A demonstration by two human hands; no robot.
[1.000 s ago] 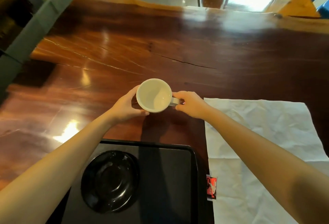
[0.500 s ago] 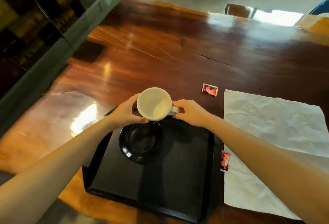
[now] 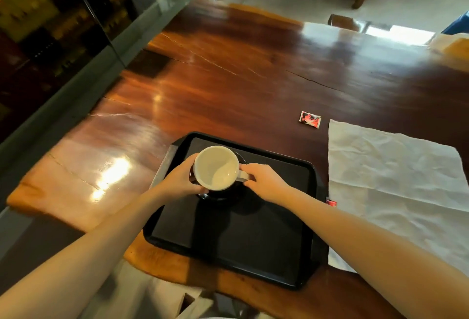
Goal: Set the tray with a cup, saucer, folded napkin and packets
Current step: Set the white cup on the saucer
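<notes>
Toward 11 o'clock on the tray, the cup is now over the saucer, no longer above bare table as a second ago; whether it has touched down I cannot tell. Left hand curls round the cup's wall, right hand pinches its handle at 3 o'clock; the napkin lies unfolded at the tray's 3 o'clock, a packet at 1, a second packet at 3, so those remain.

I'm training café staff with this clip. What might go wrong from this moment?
The white cup, gripped by the left hand and right hand, hides most of the black saucer; it might land off-centre and tip.
The black tray lies near the front edge of the wooden table; a nudge could slide it off.
The red packet at the tray's right rim is half hidden, easily forgotten.
</notes>
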